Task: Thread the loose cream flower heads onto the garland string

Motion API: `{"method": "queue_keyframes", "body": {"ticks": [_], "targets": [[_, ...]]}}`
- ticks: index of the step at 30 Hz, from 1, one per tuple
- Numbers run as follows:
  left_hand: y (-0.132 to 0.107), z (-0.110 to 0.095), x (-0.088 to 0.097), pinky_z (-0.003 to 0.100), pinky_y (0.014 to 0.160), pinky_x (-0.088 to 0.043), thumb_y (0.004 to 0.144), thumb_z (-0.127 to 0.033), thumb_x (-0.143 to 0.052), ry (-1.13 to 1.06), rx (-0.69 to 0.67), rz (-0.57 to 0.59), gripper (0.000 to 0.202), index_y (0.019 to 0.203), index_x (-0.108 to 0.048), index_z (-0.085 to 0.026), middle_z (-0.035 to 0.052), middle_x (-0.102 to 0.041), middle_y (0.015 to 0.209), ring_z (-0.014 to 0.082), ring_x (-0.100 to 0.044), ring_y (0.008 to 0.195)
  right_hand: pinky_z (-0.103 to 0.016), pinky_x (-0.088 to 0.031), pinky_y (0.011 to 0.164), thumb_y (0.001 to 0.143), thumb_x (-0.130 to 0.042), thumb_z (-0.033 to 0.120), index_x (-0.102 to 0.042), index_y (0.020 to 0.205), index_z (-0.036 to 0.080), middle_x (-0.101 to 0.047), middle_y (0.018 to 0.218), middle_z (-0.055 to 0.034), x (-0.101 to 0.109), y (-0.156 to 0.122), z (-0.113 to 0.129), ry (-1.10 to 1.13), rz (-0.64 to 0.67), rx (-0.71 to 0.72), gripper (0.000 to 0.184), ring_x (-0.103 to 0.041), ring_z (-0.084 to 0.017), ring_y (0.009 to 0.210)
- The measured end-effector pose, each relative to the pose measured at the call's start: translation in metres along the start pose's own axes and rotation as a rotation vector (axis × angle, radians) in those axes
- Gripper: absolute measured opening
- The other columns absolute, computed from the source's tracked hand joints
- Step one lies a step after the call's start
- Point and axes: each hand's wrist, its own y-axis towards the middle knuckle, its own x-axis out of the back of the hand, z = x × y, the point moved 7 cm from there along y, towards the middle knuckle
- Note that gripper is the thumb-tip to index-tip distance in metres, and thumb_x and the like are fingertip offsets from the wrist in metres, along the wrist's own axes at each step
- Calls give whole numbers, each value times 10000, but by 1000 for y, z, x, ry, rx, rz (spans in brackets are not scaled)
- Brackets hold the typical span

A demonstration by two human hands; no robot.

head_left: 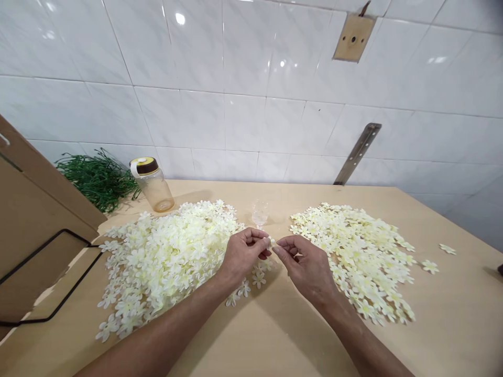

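Note:
My left hand (247, 252) and my right hand (306, 264) meet near the middle of the table, fingertips almost touching. Each is closed in a pinch at a small pale artificial flower (272, 241), mostly hidden by the fingers. To the left, and partly behind my left hand, spreads a thick heap of cream-white artificial flowers (168, 256). A flatter pile of similar yellowish-white flowers (365, 256) lies to the right of my right hand. Just beyond my fingertips is a small group of clear, see-through pieces (260, 213), whose exact shape I cannot make out.
A clear bottle (155, 188) with a brown and yellow lid stands at the back left, beside a bundle of green plastic stems (98, 180). A cardboard box (43, 220) and a black metal frame (58, 314) edge the left. Behind the table (275, 340) rises a tiled wall.

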Motion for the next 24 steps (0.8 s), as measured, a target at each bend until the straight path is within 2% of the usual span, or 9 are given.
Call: {"method": "queue_keyframes", "body": {"ticks": [5, 10, 16, 24], "targets": [[-6, 4, -10, 253, 590, -538, 773, -357, -691, 73, -20, 48, 228, 814, -709, -133, 51, -687, 668, 152, -655, 603, -268, -490, 580, 877, -579, 405, -701, 845, 228, -728, 809, -43, -7, -1, -6, 2, 64, -90, 218, -664, -188, 666], [-7, 7, -10, 257, 599, -542, 768, -319, -683, 95, -7, 28, 204, 848, -720, -135, 43, -681, 650, 153, -658, 599, -264, -484, 570, 881, -555, 392, -727, 831, 236, -729, 725, -29, -9, -1, -9, -35, 118, -140, 238, -675, -188, 627], [-6, 9, -8, 246, 594, -522, 751, -301, -706, 63, 35, 30, 213, 865, -713, -121, 45, -680, 648, 141, -639, 583, -267, -482, 553, 884, -532, 389, -726, 809, 232, -696, 625, -17, -11, -2, -9, -40, 124, -137, 261, -647, -178, 555], [-4, 12, -9, 261, 604, -510, 735, -362, -742, -48, 73, 66, 282, 859, -714, -110, 48, -664, 603, 142, -613, 572, -281, -523, 565, 878, -520, 439, -704, 786, 228, -691, 618, -32, -15, -3, -14, 76, 97, -179, 294, -653, -191, 570]]}}
